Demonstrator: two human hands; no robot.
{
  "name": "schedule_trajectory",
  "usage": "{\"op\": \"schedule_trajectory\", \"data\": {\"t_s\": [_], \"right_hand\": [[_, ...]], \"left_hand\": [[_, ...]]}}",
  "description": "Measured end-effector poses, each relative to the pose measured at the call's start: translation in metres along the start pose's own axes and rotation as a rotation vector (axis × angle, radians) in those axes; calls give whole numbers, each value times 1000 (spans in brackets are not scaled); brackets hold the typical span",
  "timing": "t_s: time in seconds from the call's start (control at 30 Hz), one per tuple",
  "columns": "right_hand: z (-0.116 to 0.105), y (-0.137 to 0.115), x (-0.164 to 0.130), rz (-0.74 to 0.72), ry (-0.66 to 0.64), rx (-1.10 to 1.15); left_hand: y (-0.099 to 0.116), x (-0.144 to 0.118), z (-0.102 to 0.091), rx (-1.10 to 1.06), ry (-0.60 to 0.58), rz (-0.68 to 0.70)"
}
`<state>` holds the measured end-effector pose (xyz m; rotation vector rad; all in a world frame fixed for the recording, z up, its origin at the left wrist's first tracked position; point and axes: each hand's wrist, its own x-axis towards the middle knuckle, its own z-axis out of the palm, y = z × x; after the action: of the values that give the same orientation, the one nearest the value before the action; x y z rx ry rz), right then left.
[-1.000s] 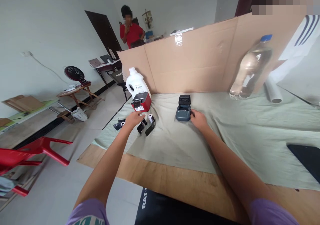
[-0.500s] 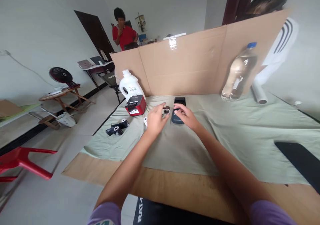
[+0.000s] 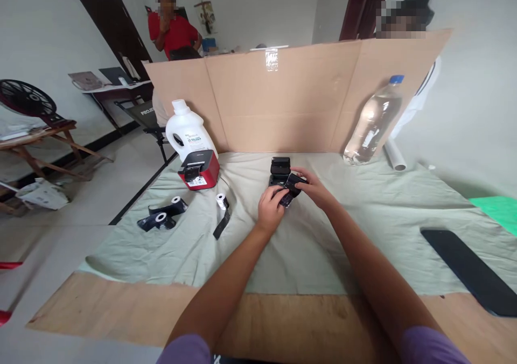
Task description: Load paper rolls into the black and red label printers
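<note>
While both hands are meeting over the green cloth on the worktop, the left hand and right hand are pinching a small black label roll between closed fingers, just in front of the dark label printer. Further left, a red printer and a white jug are standing near loose rolls.
</note>
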<state>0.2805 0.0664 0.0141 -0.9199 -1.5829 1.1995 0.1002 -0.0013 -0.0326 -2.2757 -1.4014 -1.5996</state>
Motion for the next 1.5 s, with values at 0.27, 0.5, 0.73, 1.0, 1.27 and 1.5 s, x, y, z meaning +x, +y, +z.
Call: {"op": "schedule_trajectory", "data": {"t_s": [0.27,0.5,0.73,1.0,1.27,1.5], "right_hand": [[7,4,43,-162,40,-573],[30,13,75,-26,-46,-837],[41,24,66,0,37,-1006],[28,33,79,-62,348,-620],[2,18,66,-49,-45,-504],[6,12,55,140,-75,-430]], "left_hand": [[2,5,5,43,-9,-163],[-1,7,7,141,-53,-275],[-3,11,8,183,-69,-366],[-1,10,8,168,-58,-368],[3,8,5,149,-49,-374],[1,4,8,126,-3,-394]]}}
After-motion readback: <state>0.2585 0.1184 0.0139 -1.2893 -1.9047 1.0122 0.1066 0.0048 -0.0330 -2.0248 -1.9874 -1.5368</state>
